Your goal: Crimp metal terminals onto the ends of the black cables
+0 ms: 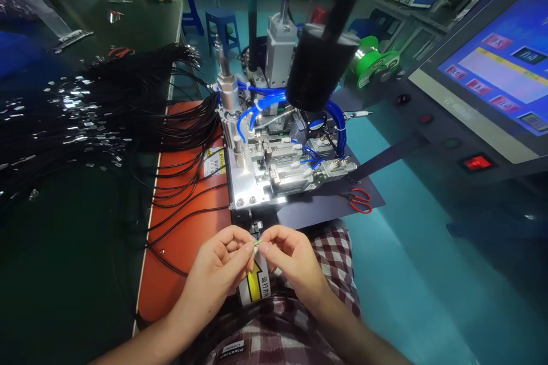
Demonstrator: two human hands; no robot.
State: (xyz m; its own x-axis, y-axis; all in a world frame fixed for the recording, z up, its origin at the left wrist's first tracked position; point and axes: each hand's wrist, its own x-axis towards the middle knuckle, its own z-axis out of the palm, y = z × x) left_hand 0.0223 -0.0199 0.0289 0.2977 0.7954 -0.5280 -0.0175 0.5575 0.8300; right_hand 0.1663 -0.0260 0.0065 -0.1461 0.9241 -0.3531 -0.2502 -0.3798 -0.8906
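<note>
I pinch fine wires (257, 243) betw. L hand (223, 261) & R hand (293, 255), ea. grip clamped on them, nr. machine (247, 185).

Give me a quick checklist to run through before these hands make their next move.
1. Thin wires pinched between the fingertips of the left hand and right hand: ok.
2. Order of the wires: cannot tell, fingertips hide most of them.
3. Fingers clear of the small black fixture on the machine: cannot tell, they look very close.
4. Red-handled scissors apart from both hands: ok, lying on the dark plate.
5. Red switch lit: ok.
6. Touchscreen message: cannot tell, lit but too blurred to read.
</note>
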